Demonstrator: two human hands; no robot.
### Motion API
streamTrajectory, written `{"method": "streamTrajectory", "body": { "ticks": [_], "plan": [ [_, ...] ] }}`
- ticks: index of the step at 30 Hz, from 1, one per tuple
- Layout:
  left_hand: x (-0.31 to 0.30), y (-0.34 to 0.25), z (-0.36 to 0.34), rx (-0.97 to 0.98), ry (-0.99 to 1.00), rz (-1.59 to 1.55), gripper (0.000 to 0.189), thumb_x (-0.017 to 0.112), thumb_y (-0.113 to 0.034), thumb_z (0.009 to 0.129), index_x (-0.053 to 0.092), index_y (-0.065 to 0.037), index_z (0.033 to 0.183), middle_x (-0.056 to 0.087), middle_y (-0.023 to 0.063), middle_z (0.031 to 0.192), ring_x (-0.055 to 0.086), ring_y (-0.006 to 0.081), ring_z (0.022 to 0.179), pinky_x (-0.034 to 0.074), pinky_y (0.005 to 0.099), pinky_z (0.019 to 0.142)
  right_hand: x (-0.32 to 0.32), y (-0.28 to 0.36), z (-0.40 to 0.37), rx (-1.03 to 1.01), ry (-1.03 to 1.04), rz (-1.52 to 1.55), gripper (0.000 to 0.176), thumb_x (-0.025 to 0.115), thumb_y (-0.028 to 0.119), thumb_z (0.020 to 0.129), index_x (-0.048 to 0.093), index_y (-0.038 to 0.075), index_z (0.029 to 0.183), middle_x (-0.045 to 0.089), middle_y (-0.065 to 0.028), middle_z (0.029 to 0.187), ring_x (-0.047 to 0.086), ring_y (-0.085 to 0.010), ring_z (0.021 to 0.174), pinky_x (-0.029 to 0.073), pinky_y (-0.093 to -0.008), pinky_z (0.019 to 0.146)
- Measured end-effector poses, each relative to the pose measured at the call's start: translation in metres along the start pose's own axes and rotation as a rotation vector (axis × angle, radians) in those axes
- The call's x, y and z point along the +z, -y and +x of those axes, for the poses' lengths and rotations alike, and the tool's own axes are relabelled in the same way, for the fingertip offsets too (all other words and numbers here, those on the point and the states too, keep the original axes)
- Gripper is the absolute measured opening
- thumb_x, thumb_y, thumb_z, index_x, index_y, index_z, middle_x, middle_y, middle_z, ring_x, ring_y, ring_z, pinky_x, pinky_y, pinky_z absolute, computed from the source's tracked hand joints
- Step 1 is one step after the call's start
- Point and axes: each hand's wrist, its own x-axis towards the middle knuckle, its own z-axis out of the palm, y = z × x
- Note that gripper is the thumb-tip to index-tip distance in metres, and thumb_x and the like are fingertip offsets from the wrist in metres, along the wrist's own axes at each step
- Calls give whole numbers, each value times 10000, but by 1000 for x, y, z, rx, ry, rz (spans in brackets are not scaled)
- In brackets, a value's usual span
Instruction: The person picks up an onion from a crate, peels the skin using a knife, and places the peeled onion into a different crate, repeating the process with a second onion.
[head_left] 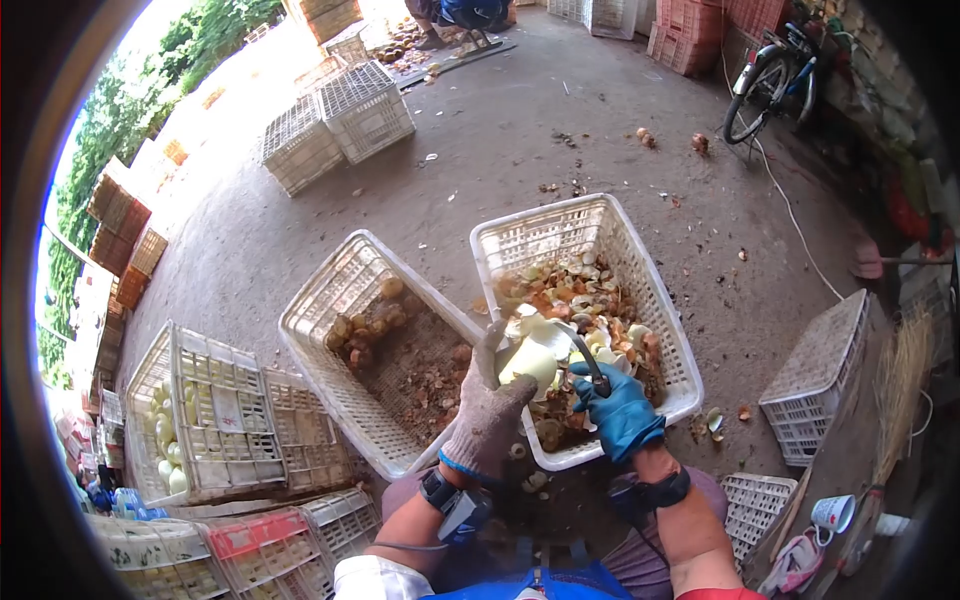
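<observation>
My left hand point(487, 410), in a pale knitted glove, is closed around a peeled onion point(530, 363). Pale peel stands loose at the top of the onion. In a blue rubber glove, my right hand point(618, 405) grips a curved knife point(597, 375) with a dark handle, its curved end close to the onion's right side. Both hands are above the near part of a white crate point(684, 345) full of onion peels point(580, 295). To its left, a second white crate point(318, 375) holds several unpeeled brown onions point(362, 335) and loose dry skins.
Stacked crates point(225, 410) with peeled onions stand at the left. Two upturned white crates point(365, 110) lie ahead on the concrete floor. A bicycle point(770, 85) is at the far right, with a cable point(790, 205) running past it. Another crate point(815, 375) sits right.
</observation>
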Motion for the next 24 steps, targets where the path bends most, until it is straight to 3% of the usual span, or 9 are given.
{"method": "streamTrajectory", "body": {
  "ticks": [2, 3, 7, 9, 10, 13, 16, 18, 24],
  "plan": [
    [-1, -7, 1, -22, 34, -35, 861, 671, -51, 823, 307, -7, 1602, 601, 188, 1371, 612, 253, 1234, 502, 364, 1057, -4, 15, -4, 132, 98, 204, 391, 685, 331, 1042, 671, 91, 1350, 765, -29, 946, 630, -77, 779, 492, -269, 652],
    [2, -14, 0, -21, 39, -11, 873, 678, -36, 819, 299, -8, 1606, 603, 185, 1367, 612, 253, 1233, 501, 364, 1062, -10, 34, -14, 102, 126, 222, 460, 694, 420, 1027, 670, 94, 1351, 738, 20, 909, 589, -55, 731, 431, -234, 608],
    [3, -19, -4, 75, 173, 233, 975, 777, 8, 766, 305, -58, 1618, 609, 178, 1359, 609, 250, 1244, 508, 372, 1072, -14, 34, -15, 198, 147, 508, 420, 727, 443, 999, 721, 84, 1216, 641, 60, 750, 510, -39, 610, 404, -242, 562],
    [7, -28, -8, 83, 276, 425, 1064, 859, 4, 725, 300, -89, 1625, 601, 171, 1385, 598, 250, 1269, 508, 381, 1083, -10, 32, -11, 185, 23, 500, 371, 739, 416, 995, 740, 84, 1159, 615, 69, 719, 508, -40, 597, 400, -248, 553],
    [11, -26, -8, 90, 290, 291, 1069, 845, 29, 718, 297, -94, 1627, 594, 171, 1397, 597, 251, 1274, 506, 382, 1088, -10, 33, -11, 177, -38, 493, 348, 745, 403, 993, 750, 83, 1130, 603, 73, 703, 507, -41, 590, 398, -252, 549],
    [24, -36, -11, 63, 231, -31, 1035, 760, 93, 719, 288, -68, 1626, 561, 181, 1450, 591, 255, 1292, 494, 376, 1107, -16, 54, -22, 15, -134, 414, 244, 761, 262, 994, 760, 66, 1139, 687, 42, 835, 568, -38, 695, 452, -240, 620],
    [10, -4, -2, -167, 203, -262, 1042, 833, 16, 758, 262, -25, 1629, 517, 182, 1496, 554, 234, 1327, 458, 378, 1136, -6, 45, -16, -175, -180, 369, 237, 767, 179, 989, 748, 33, 1175, 733, -15, 1026, 634, -75, 883, 527, -243, 781],
    [13, 1, -2, -127, 169, -69, 975, 798, 0, 771, 287, 40, 1601, 513, 188, 1498, 536, 232, 1350, 430, 362, 1157, 1, 28, -13, -204, -159, 291, 242, 770, 176, 986, 745, 25, 1174, 731, -30, 1058, 643, -91, 940, 538, -252, 830],
    [23, -9, -6, -65, 255, 211, 956, 766, -3, 734, 332, 6, 1586, 570, 159, 1419, 565, 225, 1289, 446, 347, 1117, -13, 39, -10, -133, -418, 261, 239, 789, 243, 977, 720, 51, 1101, 675, 55, 797, 528, -28, 644, 445, -242, 566]
  ]
}}
